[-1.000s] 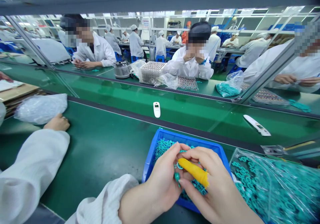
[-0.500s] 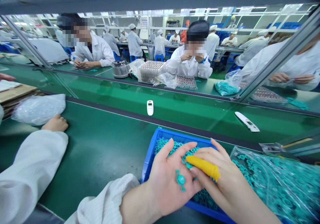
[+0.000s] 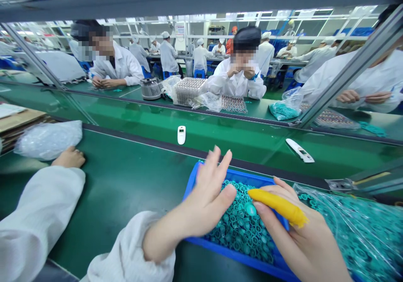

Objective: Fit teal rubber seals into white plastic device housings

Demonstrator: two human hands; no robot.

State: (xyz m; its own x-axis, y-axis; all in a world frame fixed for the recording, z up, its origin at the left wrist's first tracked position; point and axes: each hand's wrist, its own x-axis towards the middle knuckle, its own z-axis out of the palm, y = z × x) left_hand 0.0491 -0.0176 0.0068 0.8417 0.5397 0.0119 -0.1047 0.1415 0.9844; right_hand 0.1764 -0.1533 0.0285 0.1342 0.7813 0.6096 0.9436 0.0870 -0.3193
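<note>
Left hand [image 3: 203,198]: fingers spread wide and lifted, palm empty, nothing pinched, heel of the hand just over the tray's left corner

Right hand [image 3: 291,236]: fingers loosely curled, yellow finger cot [image 3: 277,206] on one finger, can't tell if anything's pinched in there, hovering over the tray's right side

Teal rings [image 3: 242,227]: heaped loose in a blue plastic tray [image 3: 242,175], around 5 o'clock, right under both hands

Beside the tray: clear plastic bag [image 3: 352,236] packed with more rings, around 4 o'clock

Handling tip: best kept low over the tray, so a slipped ring just drops back on the pile, imo

Rest of the bench: green mat [image 3: 119,189], small white handheld meter [image 3: 181,135] near dead centre, co-worker's hand [image 3: 69,157] flat on the mat around 9 o'clock
</note>
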